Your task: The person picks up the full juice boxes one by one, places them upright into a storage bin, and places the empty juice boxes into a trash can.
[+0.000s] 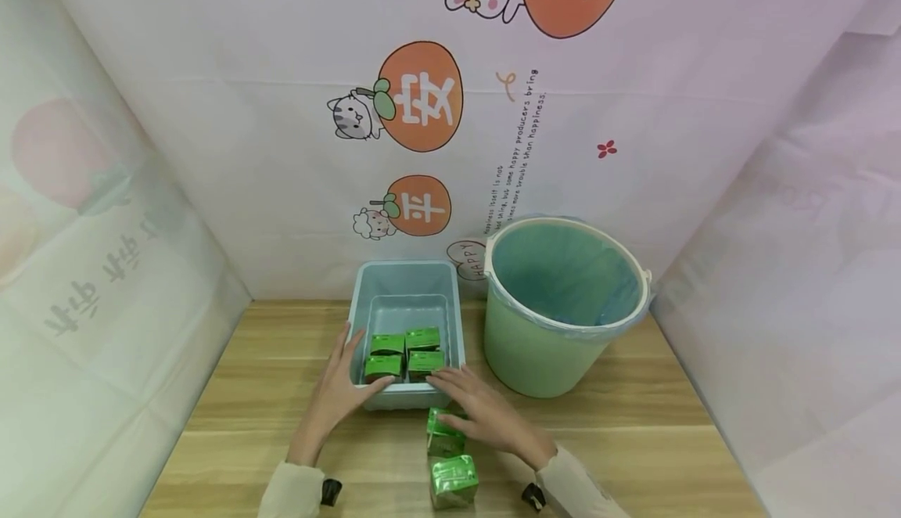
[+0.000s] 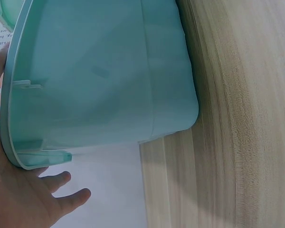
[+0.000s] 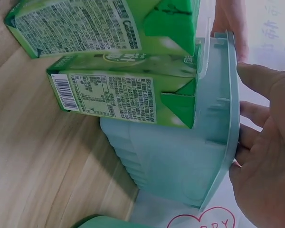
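A pale blue-green plastic basin [image 1: 359, 299] stands against the back wall with several green drink cartons [image 1: 425, 361] grouped in its near half. At the basin's near left corner, my left hand [image 1: 340, 385] has its thumb at the front rim and its spread fingers along the left side. My right hand [image 1: 486, 411] lies at the near right corner, fingers over the rim beside the cartons. In the right wrist view, its fingertips meet the rim [image 3: 234, 109]. Below that hand, one green carton [image 1: 445, 444] stands outside the basin, with another carton [image 1: 454, 483] nearer the table's front.
To the right of the basin stands a tall light green bucket [image 1: 542, 361] with a bag lining it. White printed sheets [image 1: 281, 150] wall in the wooden table [image 1: 232, 393] at the back and both sides. Dark wrist straps [image 1: 331, 492] sit by the sleeves.
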`<state>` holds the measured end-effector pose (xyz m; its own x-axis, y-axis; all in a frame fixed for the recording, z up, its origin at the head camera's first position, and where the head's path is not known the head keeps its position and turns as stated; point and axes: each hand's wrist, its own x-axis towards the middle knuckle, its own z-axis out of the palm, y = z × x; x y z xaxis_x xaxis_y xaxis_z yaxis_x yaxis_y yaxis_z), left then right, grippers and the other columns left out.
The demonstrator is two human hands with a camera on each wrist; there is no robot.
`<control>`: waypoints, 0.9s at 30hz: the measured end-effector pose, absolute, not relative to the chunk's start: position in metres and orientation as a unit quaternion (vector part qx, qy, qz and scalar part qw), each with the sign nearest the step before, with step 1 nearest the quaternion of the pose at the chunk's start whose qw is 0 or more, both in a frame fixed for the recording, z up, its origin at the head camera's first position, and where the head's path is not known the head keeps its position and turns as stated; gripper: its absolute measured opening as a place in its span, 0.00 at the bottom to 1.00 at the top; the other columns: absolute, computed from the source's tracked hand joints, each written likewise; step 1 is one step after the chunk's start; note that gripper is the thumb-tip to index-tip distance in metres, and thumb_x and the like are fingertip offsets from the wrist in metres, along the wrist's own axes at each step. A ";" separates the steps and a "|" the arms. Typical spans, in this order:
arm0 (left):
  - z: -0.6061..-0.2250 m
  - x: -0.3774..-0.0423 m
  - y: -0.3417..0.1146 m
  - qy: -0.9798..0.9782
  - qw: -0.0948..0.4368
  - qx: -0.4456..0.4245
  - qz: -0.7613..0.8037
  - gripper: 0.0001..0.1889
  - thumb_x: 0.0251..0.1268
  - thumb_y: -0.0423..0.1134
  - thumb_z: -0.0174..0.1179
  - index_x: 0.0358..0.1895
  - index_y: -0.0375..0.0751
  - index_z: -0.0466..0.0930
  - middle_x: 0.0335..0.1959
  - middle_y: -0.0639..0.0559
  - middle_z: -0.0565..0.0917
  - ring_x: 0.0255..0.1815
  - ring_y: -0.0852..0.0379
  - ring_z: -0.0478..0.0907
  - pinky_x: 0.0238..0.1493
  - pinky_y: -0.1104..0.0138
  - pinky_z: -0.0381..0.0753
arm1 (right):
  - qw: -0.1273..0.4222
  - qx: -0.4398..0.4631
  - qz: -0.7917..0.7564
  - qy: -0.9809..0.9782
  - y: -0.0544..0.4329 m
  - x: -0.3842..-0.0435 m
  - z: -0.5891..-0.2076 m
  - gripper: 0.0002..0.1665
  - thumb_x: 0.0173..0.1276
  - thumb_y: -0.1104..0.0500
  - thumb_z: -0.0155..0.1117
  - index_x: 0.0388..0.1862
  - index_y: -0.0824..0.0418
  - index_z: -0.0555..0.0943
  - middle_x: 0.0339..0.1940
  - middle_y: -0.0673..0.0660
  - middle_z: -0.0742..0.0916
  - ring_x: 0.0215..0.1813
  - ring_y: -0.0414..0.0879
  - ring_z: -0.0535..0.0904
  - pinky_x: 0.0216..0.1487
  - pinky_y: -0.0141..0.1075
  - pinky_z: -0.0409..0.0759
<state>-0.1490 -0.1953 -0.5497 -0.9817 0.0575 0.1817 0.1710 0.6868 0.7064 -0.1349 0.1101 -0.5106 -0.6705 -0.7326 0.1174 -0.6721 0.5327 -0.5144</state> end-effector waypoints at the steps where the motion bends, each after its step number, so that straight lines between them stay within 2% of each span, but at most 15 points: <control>1: -0.550 -0.149 -0.195 -0.916 0.071 -0.063 -0.391 0.55 0.61 0.65 0.74 0.87 0.51 0.54 0.89 0.47 0.41 0.82 0.26 0.54 0.66 0.25 0.66 | 0.061 -0.398 -0.274 0.873 0.111 -0.133 -0.511 0.37 0.81 0.52 0.65 0.82 0.62 0.68 0.80 0.66 0.71 0.83 0.65 0.60 0.80 0.65 0.56; 7: -0.552 -0.148 -0.195 -0.916 0.074 -0.065 -0.390 0.55 0.61 0.65 0.73 0.86 0.52 0.54 0.89 0.45 0.42 0.81 0.25 0.55 0.64 0.25 0.68 | 0.072 -0.384 -0.307 0.868 0.118 -0.123 -0.512 0.37 0.82 0.54 0.63 0.83 0.61 0.66 0.84 0.65 0.66 0.85 0.65 0.55 0.76 0.68 0.61; 15: -0.553 -0.150 -0.195 -0.916 0.073 -0.062 -0.389 0.55 0.61 0.67 0.73 0.87 0.53 0.54 0.89 0.49 0.41 0.82 0.26 0.54 0.65 0.25 0.67 | 0.084 -0.383 -0.338 0.856 0.125 -0.109 -0.518 0.39 0.83 0.46 0.60 0.86 0.54 0.62 0.88 0.61 0.56 0.86 0.65 0.46 0.75 0.69 0.60; 21: -0.556 -0.151 -0.196 -0.917 0.080 -0.061 -0.386 0.55 0.61 0.68 0.72 0.87 0.54 0.54 0.89 0.50 0.41 0.82 0.26 0.55 0.65 0.25 0.67 | 0.064 -0.386 -0.347 0.852 0.130 -0.100 -0.523 0.39 0.81 0.50 0.64 0.85 0.54 0.64 0.89 0.55 0.56 0.86 0.66 0.48 0.74 0.69 0.63; 27: -0.554 -0.149 -0.195 -0.915 0.074 -0.065 -0.391 0.55 0.62 0.67 0.72 0.87 0.53 0.53 0.89 0.50 0.40 0.82 0.26 0.54 0.65 0.26 0.68 | 0.038 -0.385 -0.344 0.856 0.134 -0.093 -0.526 0.39 0.81 0.51 0.64 0.85 0.51 0.64 0.88 0.55 0.58 0.85 0.66 0.51 0.72 0.68 0.68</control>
<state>-0.1494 -0.1947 -0.5544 -0.9807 0.0607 0.1857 0.1761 0.6859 0.7061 -0.0931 0.1338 -0.5258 -0.7014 -0.6841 0.2001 -0.6323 0.4676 -0.6177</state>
